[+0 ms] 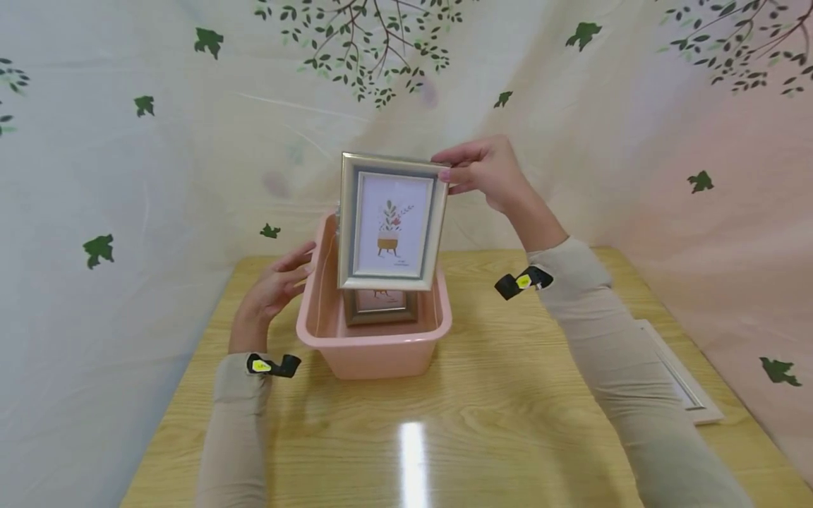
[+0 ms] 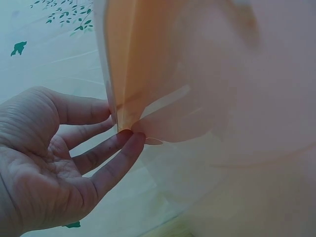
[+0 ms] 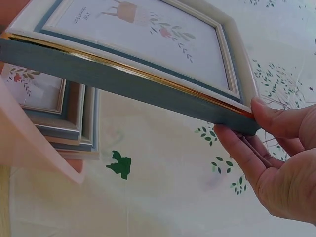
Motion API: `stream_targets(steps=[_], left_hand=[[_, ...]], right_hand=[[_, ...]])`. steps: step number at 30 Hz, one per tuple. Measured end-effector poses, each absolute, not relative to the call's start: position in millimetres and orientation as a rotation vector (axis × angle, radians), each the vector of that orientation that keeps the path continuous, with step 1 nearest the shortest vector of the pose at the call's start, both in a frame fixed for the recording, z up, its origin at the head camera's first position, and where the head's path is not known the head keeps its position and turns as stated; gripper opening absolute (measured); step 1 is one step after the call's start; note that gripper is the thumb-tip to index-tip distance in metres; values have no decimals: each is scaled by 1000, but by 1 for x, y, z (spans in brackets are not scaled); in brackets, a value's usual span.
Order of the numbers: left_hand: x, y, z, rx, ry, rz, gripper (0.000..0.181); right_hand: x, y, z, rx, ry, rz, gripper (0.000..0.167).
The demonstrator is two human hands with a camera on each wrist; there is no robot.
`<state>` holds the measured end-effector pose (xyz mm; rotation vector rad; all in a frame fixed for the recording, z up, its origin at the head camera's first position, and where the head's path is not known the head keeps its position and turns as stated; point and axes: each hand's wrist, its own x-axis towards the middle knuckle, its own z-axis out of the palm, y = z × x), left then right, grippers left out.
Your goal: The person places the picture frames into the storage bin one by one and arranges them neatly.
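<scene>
My right hand (image 1: 488, 173) grips the upper right corner of a picture frame (image 1: 394, 226) with a pale gold and grey-blue border and a potted-plant print. The frame is upright above a pink plastic basin (image 1: 375, 360), partly covering its opening. A similar picture frame (image 1: 381, 317) rests inside, mostly hidden; in the right wrist view, stacked frames (image 3: 74, 116) show behind the basin's rim. At the basin's left side, my left hand (image 1: 269, 289) holds the rim, thumb and fingertips against its edge in the left wrist view.
Under the basin is a wooden table (image 1: 508, 395). A white picture frame (image 1: 682, 374) lies near its right edge, partly hidden by my right sleeve (image 1: 622, 367). A leaf-patterned curtain (image 1: 267, 127) hangs close behind and along both sides.
</scene>
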<state>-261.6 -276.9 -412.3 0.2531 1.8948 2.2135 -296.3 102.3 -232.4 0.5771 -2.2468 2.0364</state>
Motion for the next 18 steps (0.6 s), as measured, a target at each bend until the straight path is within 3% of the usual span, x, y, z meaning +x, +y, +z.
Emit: stream_targets(steps=[18], left_hand=[[-263, -276, -413, 202, 1927, 2188, 62]], right_hand=[[-304, 88, -298, 676, -2317, 1915, 20]])
